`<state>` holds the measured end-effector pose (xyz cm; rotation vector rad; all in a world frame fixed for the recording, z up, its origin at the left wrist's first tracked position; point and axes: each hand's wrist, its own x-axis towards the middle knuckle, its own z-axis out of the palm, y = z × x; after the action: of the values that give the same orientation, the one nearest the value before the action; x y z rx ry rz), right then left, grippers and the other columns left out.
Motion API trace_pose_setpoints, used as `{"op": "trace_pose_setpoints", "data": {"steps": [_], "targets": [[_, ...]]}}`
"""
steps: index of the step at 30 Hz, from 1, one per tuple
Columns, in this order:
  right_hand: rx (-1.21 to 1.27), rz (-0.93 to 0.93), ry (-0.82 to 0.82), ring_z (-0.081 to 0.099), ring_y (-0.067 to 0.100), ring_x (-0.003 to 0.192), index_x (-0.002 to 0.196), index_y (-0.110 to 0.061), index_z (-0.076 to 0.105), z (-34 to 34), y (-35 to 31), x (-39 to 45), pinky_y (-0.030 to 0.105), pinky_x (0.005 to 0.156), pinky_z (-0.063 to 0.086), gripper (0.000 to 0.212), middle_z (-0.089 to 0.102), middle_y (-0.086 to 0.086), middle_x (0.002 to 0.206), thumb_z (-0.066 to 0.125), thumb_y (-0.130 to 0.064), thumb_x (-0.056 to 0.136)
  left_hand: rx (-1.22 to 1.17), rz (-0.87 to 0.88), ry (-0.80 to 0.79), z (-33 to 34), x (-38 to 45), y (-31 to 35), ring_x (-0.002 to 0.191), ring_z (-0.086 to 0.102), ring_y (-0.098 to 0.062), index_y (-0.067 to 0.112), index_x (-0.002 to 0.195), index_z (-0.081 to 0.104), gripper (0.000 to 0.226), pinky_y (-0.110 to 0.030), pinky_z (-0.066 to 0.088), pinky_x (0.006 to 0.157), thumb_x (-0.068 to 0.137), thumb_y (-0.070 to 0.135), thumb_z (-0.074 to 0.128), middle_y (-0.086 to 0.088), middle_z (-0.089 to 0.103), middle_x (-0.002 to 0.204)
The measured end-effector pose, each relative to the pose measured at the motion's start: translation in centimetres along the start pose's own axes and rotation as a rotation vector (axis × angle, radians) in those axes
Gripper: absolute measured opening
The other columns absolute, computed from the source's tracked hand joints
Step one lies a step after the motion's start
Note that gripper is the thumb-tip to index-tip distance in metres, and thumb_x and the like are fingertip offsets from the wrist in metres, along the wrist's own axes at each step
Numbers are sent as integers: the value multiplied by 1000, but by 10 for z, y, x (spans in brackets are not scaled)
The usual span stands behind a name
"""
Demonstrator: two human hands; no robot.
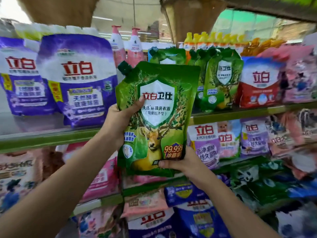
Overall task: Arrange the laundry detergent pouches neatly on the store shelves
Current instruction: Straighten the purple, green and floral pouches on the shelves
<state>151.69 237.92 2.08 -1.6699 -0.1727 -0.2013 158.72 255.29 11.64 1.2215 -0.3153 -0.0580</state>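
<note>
I hold a green detergent pouch (157, 121) with a deer picture and a dark green spout cap upright in front of the shelves. My left hand (121, 117) grips its left edge at mid height, thumb across the front. My right hand (178, 162) grips its bottom right corner, thumb on the front. Behind it, on the upper shelf (240, 114), stand several matching green pouches (221, 83). To the left on the same level lean two large purple pouches (78, 79).
A red and white pouch (260, 83) and pink pouches stand right of the green row. Pink pump bottles (118, 45) and yellow bottles (205, 40) stand behind. Lower shelves hold purple, pink, blue and dark green pouches, some lying untidily at the lower right (267, 182).
</note>
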Motion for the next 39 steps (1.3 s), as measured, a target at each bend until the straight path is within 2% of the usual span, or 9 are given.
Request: {"op": "trace_pose_setpoints", "data": {"steps": [4, 7, 13, 18, 24, 27, 33, 36, 39], "targets": [[-45, -65, -72, 70, 5, 89, 99, -24, 68, -64, -26, 40, 19, 76, 54, 38, 76, -11, 89, 83, -9, 67, -5, 58, 9, 55, 41, 13, 72, 74, -23, 14, 93, 71, 14, -35, 58, 57, 82, 22, 73, -8, 77, 85], [-36, -103, -96, 70, 10, 97, 102, -25, 70, -101, -46, 82, 27, 85, 56, 46, 75, -8, 96, 84, -26, 58, 5, 130, -1, 89, 77, 30, 76, 74, -24, 15, 90, 71, 10, -38, 59, 63, 83, 22, 72, -8, 77, 88], [-64, -157, -82, 71, 13, 94, 102, -16, 68, -152, -56, 174, 22, 80, 56, 41, 76, -4, 95, 84, -5, 66, 82, 198, 46, 118, 157, 38, 79, 74, -21, 15, 85, 68, 10, -34, 59, 66, 83, 22, 73, -7, 77, 89], [-7, -42, -92, 66, 11, 90, 106, -11, 60, -168, -35, 232, 22, 82, 56, 47, 70, 1, 98, 78, 10, 68, 62, 149, 51, 111, 214, 6, 78, 74, -20, 13, 96, 68, 15, -34, 60, 66, 85, 23, 70, -7, 77, 89], [-16, 72, -82, 62, 14, 95, 110, -14, 57, -174, -8, 266, 14, 73, 51, 53, 67, 0, 100, 78, 11, 69, 90, 25, 47, 103, 259, -29, 74, 73, -21, 13, 90, 68, 11, -34, 61, 67, 85, 22, 70, -7, 77, 84], [-9, 103, -81, 60, 16, 105, 115, -16, 55, -178, 0, 269, 25, 88, 46, 57, 67, 3, 111, 80, 5, 69, 138, 62, 36, 100, 264, -35, 75, 73, -19, 13, 92, 67, 11, -31, 61, 68, 84, 21, 70, -4, 77, 81], [11, 159, -75, 58, 21, 116, 128, -12, 49, -185, 19, 274, 38, 105, 44, 78, 66, 4, 114, 79, 16, 61, 678, -163, -259, 54, 247, -53, 112, 64, -19, 22, 120, 56, 71, -37, 52, 96, 58, 22, 91, -3, 66, 122], [-16, 170, -113, 59, 23, 114, 132, -8, 48, -187, 18, 272, 36, 103, 45, 80, 66, 8, 115, 73, 23, 63, 652, -167, -328, 46, 239, -71, 112, 62, -10, 31, 128, 45, 82, -26, 53, 91, 63, -4, 83, 6, 63, 123], [-61, 132, -122, 59, 21, 114, 129, -9, 49, -185, 18, 270, 37, 103, 45, 75, 67, 6, 115, 75, 20, 65, 631, -133, -308, 47, 238, -82, 103, 67, -11, 18, 123, 53, 74, -20, 54, 81, 62, -13, 79, 3, 71, 112]]}}
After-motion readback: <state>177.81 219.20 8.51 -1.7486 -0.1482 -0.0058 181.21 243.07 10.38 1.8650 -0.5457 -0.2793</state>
